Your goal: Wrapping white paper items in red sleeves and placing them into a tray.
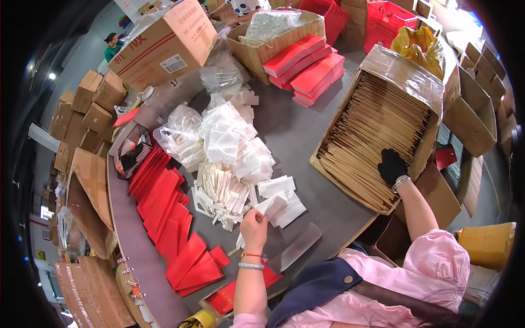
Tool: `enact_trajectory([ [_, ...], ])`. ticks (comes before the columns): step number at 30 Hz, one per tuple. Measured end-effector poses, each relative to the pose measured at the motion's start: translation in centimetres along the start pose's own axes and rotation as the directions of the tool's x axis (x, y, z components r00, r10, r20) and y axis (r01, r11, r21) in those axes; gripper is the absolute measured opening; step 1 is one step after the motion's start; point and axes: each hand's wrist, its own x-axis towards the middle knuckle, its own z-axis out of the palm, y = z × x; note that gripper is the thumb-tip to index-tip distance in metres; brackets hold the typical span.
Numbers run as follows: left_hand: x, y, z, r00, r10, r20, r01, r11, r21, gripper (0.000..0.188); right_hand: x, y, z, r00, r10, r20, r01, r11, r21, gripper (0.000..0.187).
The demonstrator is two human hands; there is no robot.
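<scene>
Grey worktable (295,136) in a carton-crowded packing room | my left hand (254,227) pinches a small white packet (272,206) at the edge of the white packet heap (232,158) | my black-gloved right hand (392,165) rests fingers-down on bamboo chopsticks (372,131) in an open cardboard box (432,136), grip not discernible | red envelopes (164,202) fanned to the left.

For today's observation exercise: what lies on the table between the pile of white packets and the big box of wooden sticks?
In the head view, only bare grey table separates the white packets from the box of wooden sticks; nothing rests there.
</scene>
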Motion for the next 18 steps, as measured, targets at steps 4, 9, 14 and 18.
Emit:
enact_trajectory([
  [4, -3.1, 2.5, -2.9, 0.985, -0.123, 0.122, 0.143, 0.974, -0.173, 0.020, 0.4, 1.7, 0.7, 0.988, 0.097, -0.119, -0.076, 0.982, 0.172, 0.039],
  [9, -10.3, 2.3, -4.0, 0.962, 0.050, 0.268, -0.102, 0.978, 0.182, 0.027, -1.9, -0.8, -2.5, 0.970, -0.080, -0.231, 0.214, 0.734, 0.644, 0.018],
  [14, -11.6, 3.3, -4.6, 0.987, 0.020, 0.159, -0.058, 0.970, 0.235, 0.035, -7.0, -10.8, 1.3, 0.606, -0.702, -0.373, 0.685, 0.222, 0.694, 0.024],
  [18, -13.8, 2.2, -7.1, 0.997, 0.002, 0.072, -0.020, 0.969, 0.245, 0.052, -9.8, -13.4, 3.8, 0.414, -0.908, -0.063, 0.841, 0.356, 0.407, 0.028],
])
